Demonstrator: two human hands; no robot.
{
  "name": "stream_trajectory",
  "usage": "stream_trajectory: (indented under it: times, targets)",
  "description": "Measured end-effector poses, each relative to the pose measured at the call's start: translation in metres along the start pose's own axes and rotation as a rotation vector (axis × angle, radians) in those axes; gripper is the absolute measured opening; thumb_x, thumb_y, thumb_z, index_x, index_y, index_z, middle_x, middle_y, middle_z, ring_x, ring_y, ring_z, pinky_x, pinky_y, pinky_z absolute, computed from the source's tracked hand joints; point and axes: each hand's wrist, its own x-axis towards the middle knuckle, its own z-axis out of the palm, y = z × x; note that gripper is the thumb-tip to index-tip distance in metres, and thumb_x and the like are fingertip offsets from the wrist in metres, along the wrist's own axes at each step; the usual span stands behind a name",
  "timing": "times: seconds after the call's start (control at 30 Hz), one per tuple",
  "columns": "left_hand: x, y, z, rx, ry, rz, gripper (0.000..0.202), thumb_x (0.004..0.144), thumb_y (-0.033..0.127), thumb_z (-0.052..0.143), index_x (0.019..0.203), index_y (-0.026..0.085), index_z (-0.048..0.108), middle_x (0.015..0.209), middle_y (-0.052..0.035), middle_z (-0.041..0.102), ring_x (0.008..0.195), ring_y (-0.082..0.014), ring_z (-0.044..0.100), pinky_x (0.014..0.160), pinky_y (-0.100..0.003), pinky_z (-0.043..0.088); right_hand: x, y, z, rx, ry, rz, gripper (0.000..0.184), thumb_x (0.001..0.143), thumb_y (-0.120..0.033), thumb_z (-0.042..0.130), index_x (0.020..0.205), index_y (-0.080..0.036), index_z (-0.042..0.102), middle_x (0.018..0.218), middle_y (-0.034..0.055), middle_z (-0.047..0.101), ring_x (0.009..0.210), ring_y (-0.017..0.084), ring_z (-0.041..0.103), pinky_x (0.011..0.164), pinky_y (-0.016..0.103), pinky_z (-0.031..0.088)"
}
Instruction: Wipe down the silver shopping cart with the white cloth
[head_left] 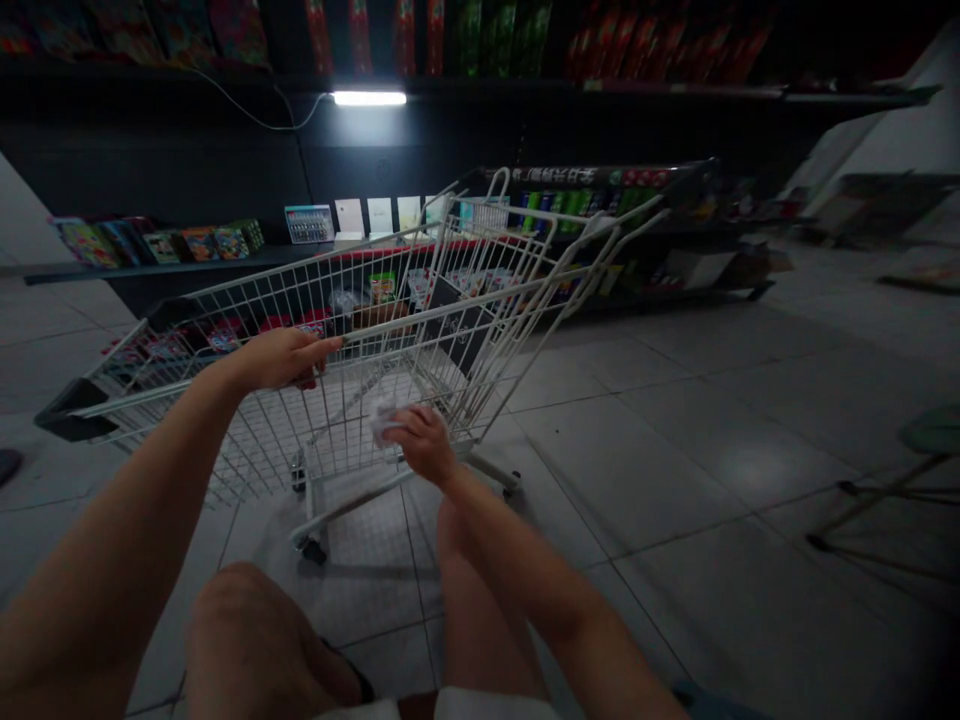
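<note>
Looking down from your head cam, your left hand [279, 360] sits over the top rail of the white wire shopping cart [450, 312], fingers stretched out along it, though honestly I can't tell if it's clenched on or just resting there. Your right hand [424, 444] is grasping a crumpled white cloth [384, 425] right up at the cart's side mesh, just below and to the right of your left hand. Past both hands, a few packages [382, 288] sit inside the basket, with stocked store shelves [165, 262] beyond and grey floor tiles [675, 440] off to the right of your right hand.
</note>
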Motion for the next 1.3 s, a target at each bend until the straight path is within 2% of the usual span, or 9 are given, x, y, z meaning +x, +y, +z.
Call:
stream_trajectory:
  times: [0.1,0.2,0.37,0.47,0.73,0.93,1.03,1.2,1.3]
  targets:
    - [0.0,-0.007,-0.001,-0.031,-0.026,-0.009,0.066,0.085,0.073,0.03,0.077,0.021,0.069,0.072,-0.0086,0.073,0.069,-0.0214,0.066,0.067,-0.032,0.047,0.054,0.012,-0.031,-0.089,0.234,0.203,0.027,0.093,-0.019,0.057,0.109,-0.032,0.074,0.118,0.0033,0.064,0.112,0.021,0.048,0.102,0.037,0.04]
    - [-0.003,-0.009,-0.001,-0.017,-0.018,-0.034,0.065,0.085,0.073,0.03,0.077,0.02,0.068,0.072,-0.0086,0.072,0.068,-0.022,0.065,0.065,-0.032,0.047,0.074,0.019,-0.026,-0.137,0.199,0.246,0.026,0.093,-0.022,0.058,0.111,-0.034,0.074,0.117,0.0034,0.064,0.112,0.022,0.049,0.1,0.038,0.039]
    - [-0.013,-0.013,-0.003,-0.023,-0.015,-0.03,0.063,0.089,0.069,0.032,0.082,0.016,0.066,0.067,-0.0063,0.071,0.066,-0.0208,0.064,0.065,-0.031,0.045,0.013,0.006,0.025,-0.081,-0.17,0.035,0.017,0.091,-0.022,0.063,0.088,-0.033,0.077,0.095,-0.0016,0.071,0.094,0.015,0.055,0.081,0.03,0.039]
    - [-0.019,-0.021,-0.006,-0.041,-0.021,-0.041,0.062,0.091,0.068,0.033,0.085,0.015,0.064,0.068,-0.0053,0.072,0.067,-0.0197,0.065,0.066,-0.03,0.046,-0.001,-0.006,0.017,-0.044,-0.262,-0.135,0.015,0.089,-0.021,0.065,0.084,-0.031,0.076,0.099,-0.0033,0.072,0.094,0.014,0.055,0.078,0.028,0.04]
    - [-0.034,-0.04,-0.013,-0.048,-0.028,-0.049,0.059,0.091,0.066,0.034,0.085,0.016,0.064,0.069,-0.0052,0.073,0.068,-0.0195,0.065,0.067,-0.03,0.046,0.109,0.011,-0.058,-0.161,0.429,0.15,0.029,0.097,-0.023,0.05,0.113,-0.035,0.072,0.118,0.0022,0.062,0.109,0.021,0.049,0.098,0.04,0.042]
    - [-0.046,-0.057,-0.017,-0.059,-0.011,-0.063,0.061,0.088,0.071,0.039,0.089,0.016,0.066,0.068,-0.003,0.073,0.068,-0.0186,0.065,0.068,-0.03,0.047,0.031,-0.006,0.016,-0.126,0.016,-0.063,0.021,0.093,-0.024,0.059,0.094,-0.034,0.077,0.102,-0.0004,0.071,0.095,0.017,0.053,0.083,0.032,0.042]
    - [-0.052,-0.062,-0.021,-0.095,-0.017,-0.064,0.062,0.086,0.07,0.042,0.102,0.015,0.066,0.071,-0.0023,0.073,0.074,-0.0188,0.066,0.072,-0.029,0.047,0.007,-0.014,0.011,-0.056,-0.174,-0.19,0.022,0.092,-0.019,0.06,0.087,-0.032,0.076,0.098,-0.0013,0.071,0.093,0.015,0.053,0.08,0.029,0.042]
    - [-0.048,-0.027,-0.028,0.135,0.17,-0.029,0.069,0.085,0.072,0.038,0.118,0.017,0.065,0.097,-0.0085,0.073,0.089,-0.0241,0.064,0.078,-0.032,0.044,0.068,0.001,-0.059,-0.074,0.275,0.054,0.029,0.095,-0.021,0.051,0.111,-0.032,0.072,0.118,0.0029,0.063,0.108,0.021,0.049,0.095,0.038,0.043]
    - [-0.029,0.006,-0.024,0.184,0.278,0.116,0.069,0.086,0.072,0.031,0.114,0.02,0.067,0.1,-0.0088,0.071,0.09,-0.0246,0.064,0.077,-0.032,0.042,0.099,0.01,-0.061,-0.104,0.412,0.18,0.033,0.096,-0.02,0.046,0.114,-0.032,0.071,0.12,0.0044,0.06,0.111,0.024,0.048,0.098,0.044,0.042]
